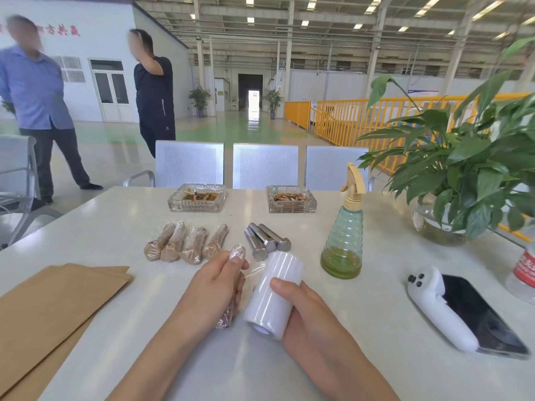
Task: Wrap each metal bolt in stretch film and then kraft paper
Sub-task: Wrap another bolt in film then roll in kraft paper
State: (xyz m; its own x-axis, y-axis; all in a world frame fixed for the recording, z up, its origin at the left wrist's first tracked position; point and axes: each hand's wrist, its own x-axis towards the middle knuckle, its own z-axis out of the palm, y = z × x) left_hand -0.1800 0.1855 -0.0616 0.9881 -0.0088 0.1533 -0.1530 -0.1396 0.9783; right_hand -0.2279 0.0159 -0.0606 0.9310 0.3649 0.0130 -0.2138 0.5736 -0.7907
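Observation:
My left hand grips a metal bolt covered in clear stretch film, its two ends sticking out past my fingers. My right hand holds the white stretch film roll just to the right of it, thumb on top. A thin strip of film runs between roll and bolt. Three bare steel bolts lie side by side beyond the roll. Several bolts wrapped in kraft paper and film lie in a row to their left. Kraft paper sheets lie at the near left.
A green spray bottle stands right of the bare bolts. Two glass ashtrays sit at the far edge. A phone in a white holder, a potted plant and a bottle are at the right. Two people stand beyond the chairs.

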